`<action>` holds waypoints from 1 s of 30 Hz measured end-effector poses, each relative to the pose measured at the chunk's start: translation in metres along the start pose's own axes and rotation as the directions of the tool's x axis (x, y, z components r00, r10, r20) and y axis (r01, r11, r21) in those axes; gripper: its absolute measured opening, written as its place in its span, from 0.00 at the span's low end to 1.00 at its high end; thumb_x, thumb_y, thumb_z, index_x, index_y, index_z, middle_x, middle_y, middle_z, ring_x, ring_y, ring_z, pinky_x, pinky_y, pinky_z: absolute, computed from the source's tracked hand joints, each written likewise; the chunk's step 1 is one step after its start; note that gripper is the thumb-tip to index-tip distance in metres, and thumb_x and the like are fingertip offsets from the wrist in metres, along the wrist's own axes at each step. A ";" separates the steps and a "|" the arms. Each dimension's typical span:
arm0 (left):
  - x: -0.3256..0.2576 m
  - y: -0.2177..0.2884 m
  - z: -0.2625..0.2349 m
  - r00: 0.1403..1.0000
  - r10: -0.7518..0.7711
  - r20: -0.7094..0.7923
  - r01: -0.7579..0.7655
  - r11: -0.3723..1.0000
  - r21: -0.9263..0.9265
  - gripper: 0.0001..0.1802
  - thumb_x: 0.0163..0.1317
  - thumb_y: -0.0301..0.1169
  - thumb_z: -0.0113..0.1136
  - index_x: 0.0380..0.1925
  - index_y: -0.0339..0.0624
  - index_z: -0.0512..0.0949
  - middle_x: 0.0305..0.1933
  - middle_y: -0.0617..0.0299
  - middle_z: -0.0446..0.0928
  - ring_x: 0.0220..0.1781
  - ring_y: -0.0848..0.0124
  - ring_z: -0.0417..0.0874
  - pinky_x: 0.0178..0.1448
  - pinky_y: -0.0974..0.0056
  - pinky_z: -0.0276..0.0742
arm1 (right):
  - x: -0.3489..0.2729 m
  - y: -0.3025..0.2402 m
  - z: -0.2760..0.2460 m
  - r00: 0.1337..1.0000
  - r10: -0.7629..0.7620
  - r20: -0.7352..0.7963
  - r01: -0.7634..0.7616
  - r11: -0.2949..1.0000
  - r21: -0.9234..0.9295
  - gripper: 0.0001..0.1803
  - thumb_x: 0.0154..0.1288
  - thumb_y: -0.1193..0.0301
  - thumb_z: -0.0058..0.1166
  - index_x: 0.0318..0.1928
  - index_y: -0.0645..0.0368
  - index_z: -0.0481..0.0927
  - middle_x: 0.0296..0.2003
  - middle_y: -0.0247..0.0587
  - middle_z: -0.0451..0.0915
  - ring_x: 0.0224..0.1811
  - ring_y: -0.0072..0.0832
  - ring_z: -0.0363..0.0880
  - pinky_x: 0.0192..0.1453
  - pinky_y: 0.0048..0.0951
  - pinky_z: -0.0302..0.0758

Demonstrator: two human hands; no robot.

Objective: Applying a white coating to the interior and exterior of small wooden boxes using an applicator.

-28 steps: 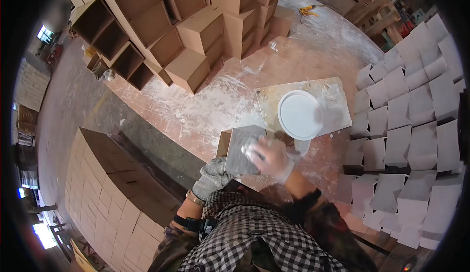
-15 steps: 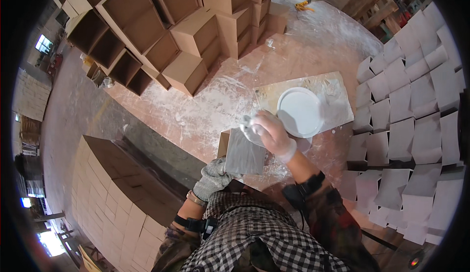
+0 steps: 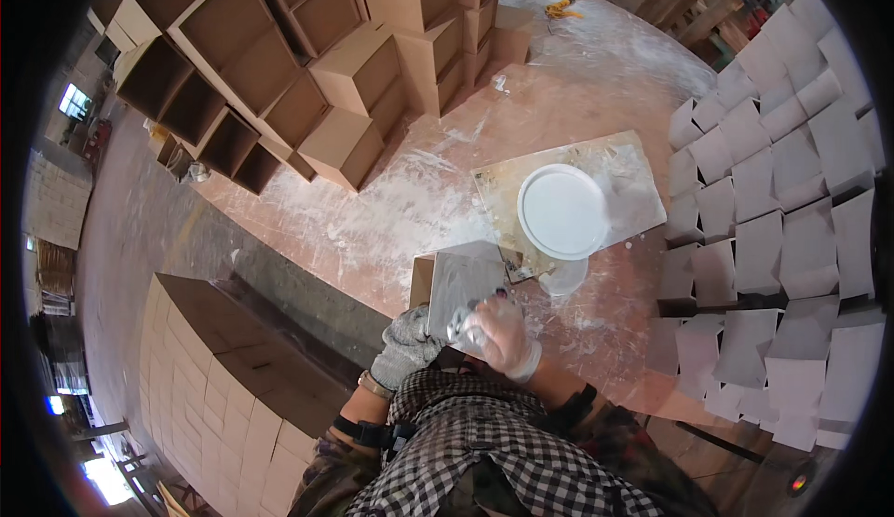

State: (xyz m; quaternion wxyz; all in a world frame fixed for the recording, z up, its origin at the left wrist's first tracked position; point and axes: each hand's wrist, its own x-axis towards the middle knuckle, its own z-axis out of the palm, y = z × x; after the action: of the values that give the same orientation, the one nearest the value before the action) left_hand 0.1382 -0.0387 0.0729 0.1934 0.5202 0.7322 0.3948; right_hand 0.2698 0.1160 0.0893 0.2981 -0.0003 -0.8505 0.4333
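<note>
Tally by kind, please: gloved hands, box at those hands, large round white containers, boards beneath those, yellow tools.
Gloved hands (left hand, right hand): 2
Grey-faced box: 1
Round white container: 1
Board: 1
Yellow tool: 1
Total: 6

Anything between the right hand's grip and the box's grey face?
Only the pale wad in the right hand's grip; it appears to be against the lower part of the box. Nothing else visible intervenes: the gloved left hand's grip is off at the box's lower left edge.
</note>
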 end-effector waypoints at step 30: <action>0.007 -0.007 0.000 0.993 0.097 0.061 -0.096 0.995 -0.020 0.10 0.51 0.30 0.60 0.35 0.44 0.81 0.37 0.54 0.80 0.39 0.53 0.81 0.42 0.56 0.79 | 0.081 0.087 -0.018 0.928 0.043 -0.369 -0.157 0.945 -0.285 0.11 0.65 0.64 0.47 0.33 0.59 0.74 0.26 0.50 0.75 0.32 0.50 0.77 0.35 0.42 0.73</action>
State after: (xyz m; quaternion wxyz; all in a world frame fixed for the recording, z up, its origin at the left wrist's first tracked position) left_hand 0.1311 -0.0337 0.0685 0.2010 0.5653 0.6965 0.3936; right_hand 0.1903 0.2051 0.0740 0.4216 -0.1698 -0.8380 0.3019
